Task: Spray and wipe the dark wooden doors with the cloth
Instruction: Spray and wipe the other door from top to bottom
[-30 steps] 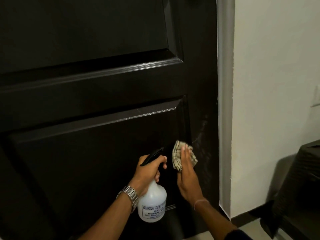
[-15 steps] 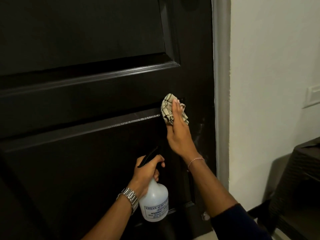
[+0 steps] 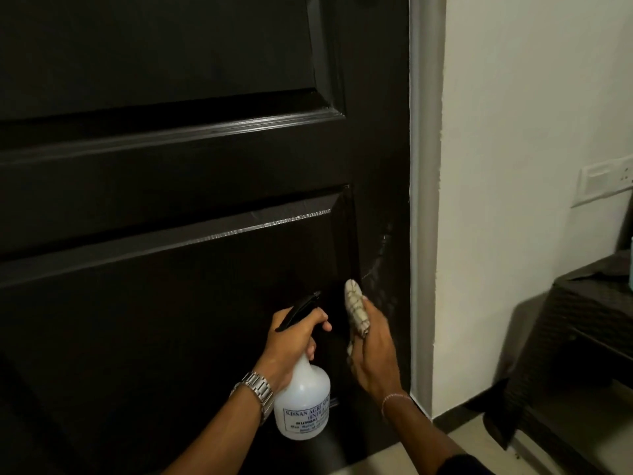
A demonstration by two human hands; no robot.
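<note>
The dark wooden door [image 3: 171,166] with raised panels fills the left and middle of the view. My left hand [image 3: 291,341] grips the neck of a white spray bottle [image 3: 303,402] with a black trigger head, held low in front of the lower panel. My right hand [image 3: 373,351] presses a checked cloth [image 3: 354,308] against the door's right stile, beside the lower panel's edge. Faint wet streaks [image 3: 383,255] show on the stile above the cloth.
A grey door frame [image 3: 423,200] runs down the right of the door, then a white wall [image 3: 513,132] with a switch plate [image 3: 603,181]. A dark woven cabinet [image 3: 575,344] stands at the right on the pale floor.
My right hand slid the cloth up to the upper corner of the lower panel, then back down the stile to beside the bottle. My left hand has kept the bottle in place.
</note>
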